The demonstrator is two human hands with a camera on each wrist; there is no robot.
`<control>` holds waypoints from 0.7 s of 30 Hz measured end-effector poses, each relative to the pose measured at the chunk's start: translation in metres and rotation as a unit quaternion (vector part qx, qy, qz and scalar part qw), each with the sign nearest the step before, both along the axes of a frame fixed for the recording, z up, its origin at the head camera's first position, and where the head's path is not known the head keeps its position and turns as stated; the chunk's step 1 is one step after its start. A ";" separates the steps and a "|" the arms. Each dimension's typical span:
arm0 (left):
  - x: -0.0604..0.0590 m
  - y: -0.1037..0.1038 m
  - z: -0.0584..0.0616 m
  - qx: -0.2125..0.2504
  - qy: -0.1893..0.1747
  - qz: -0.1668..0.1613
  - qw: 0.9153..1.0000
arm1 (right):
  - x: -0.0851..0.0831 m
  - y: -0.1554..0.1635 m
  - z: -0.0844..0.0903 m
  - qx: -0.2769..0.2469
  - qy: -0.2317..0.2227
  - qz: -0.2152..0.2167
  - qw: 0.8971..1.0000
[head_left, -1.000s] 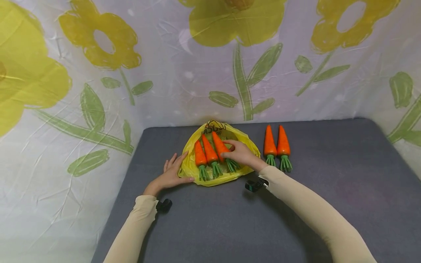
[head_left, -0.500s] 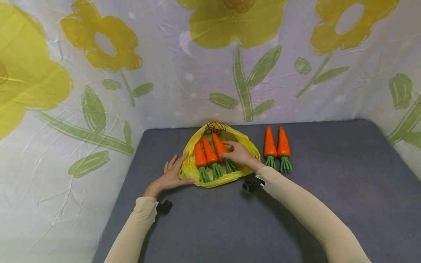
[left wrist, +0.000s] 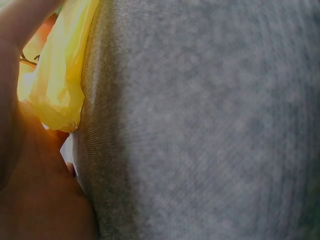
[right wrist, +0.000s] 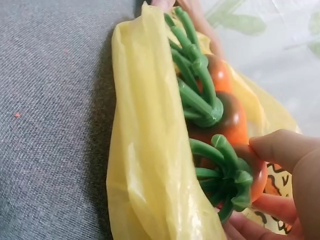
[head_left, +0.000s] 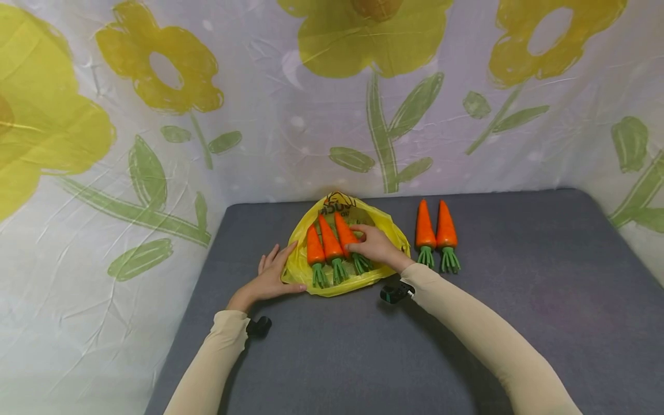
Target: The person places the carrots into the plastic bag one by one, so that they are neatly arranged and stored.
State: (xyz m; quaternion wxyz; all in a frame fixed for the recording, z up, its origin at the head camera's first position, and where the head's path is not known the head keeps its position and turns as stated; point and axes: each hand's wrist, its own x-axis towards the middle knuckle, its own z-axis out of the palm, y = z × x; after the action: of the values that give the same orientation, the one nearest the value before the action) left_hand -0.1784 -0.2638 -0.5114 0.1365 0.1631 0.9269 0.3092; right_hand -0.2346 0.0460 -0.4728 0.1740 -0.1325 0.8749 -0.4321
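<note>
A yellow plastic bag [head_left: 346, 245] lies flat on the grey desk [head_left: 415, 346], toward its far edge and close to the flower-printed cloth [head_left: 259, 115] that hangs behind. Three toy carrots lie side by side on the bag, orange tips pointing away from the person and green tops toward them: a left carrot [head_left: 314, 252], a middle carrot [head_left: 330, 244] and a right carrot [head_left: 344, 233].

The right hand [head_left: 377, 246] rests on the bag's right half and holds the right carrot, thumb and fingers curled round its lower orange body just above the green top. The right wrist view shows this from close by: fingertips [right wrist: 280, 150] press the orange body beside the green top [right wrist: 225, 175], with the bag's yellow plastic bunched in front of it.

The left hand [head_left: 272, 275] lies flat and wide on the desk at the bag's left edge, fingers straight, with the thumb and the index finger touching the plastic. In the left wrist view the bag's edge [left wrist: 60, 85] sits right against the hand.

Two more carrots [head_left: 436, 230] lie together on the bare desk just to the right of the bag, off the plastic, pointing the same way as the three on it.
</note>
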 end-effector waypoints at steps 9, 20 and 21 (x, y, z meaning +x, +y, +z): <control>0.001 0.000 0.000 0.000 0.002 0.000 1.000 | 0.003 -0.007 -0.005 0.019 0.023 -0.001 1.000; 0.000 -0.001 0.001 0.009 -0.012 0.005 1.000 | 0.004 -0.007 -0.004 0.021 0.027 0.000 0.999; 0.000 -0.002 0.000 0.010 -0.015 0.006 1.000 | 0.004 -0.007 -0.005 0.022 0.027 0.000 0.999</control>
State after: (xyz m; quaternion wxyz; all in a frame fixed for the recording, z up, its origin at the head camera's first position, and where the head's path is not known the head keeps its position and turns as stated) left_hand -0.1786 -0.2653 -0.5111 0.1471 0.1538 0.9227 0.3216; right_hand -0.2309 0.0390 -0.4774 0.1532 -0.1401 0.8885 -0.4092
